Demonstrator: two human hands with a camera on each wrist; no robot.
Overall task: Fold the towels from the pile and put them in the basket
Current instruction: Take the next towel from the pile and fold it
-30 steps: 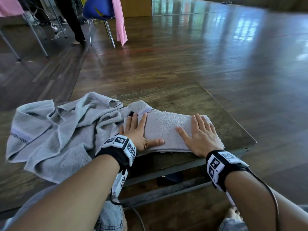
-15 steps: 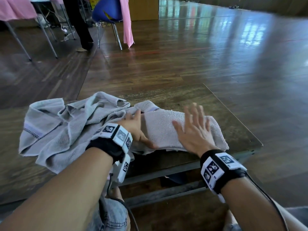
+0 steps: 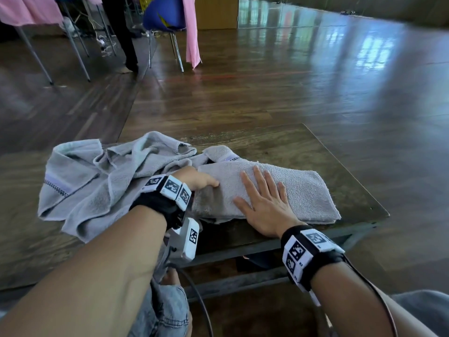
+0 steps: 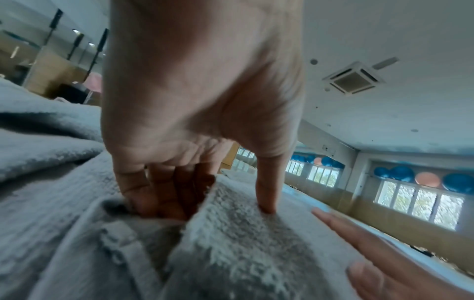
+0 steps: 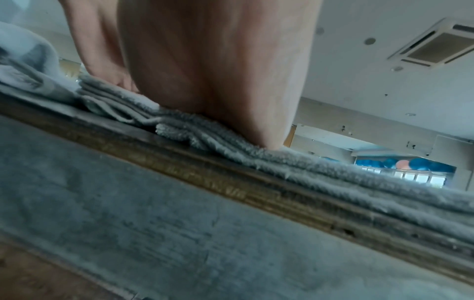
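A folded grey towel [image 3: 298,190] lies on the wooden table [image 3: 335,154], near its front right edge. My left hand [image 3: 206,182] grips the towel's left end. In the left wrist view its fingers [image 4: 164,199] are tucked under the folded edge and the thumb [image 4: 266,192] presses on top of the towel [image 4: 243,243]. My right hand [image 3: 262,200] lies flat on the towel's middle, fingers spread. In the right wrist view the heel of that palm [image 5: 218,91] rests on the stacked layers [image 5: 320,176]. A crumpled pile of grey towels [image 3: 97,183] lies to the left. No basket is in view.
The table's metal front rail [image 3: 267,246] runs just under my wrists. Shiny wooden floor surrounds the table. Far back stand a blue chair [image 3: 165,15], a hanging pink cloth [image 3: 192,32], a pink-covered table [image 3: 29,10] and a person's dark legs [image 3: 124,32].
My left hand has gone from lying flat on the towel to gripping its left end, fingers underneath. My right hand lifted and settled flat nearer the towel's middle.
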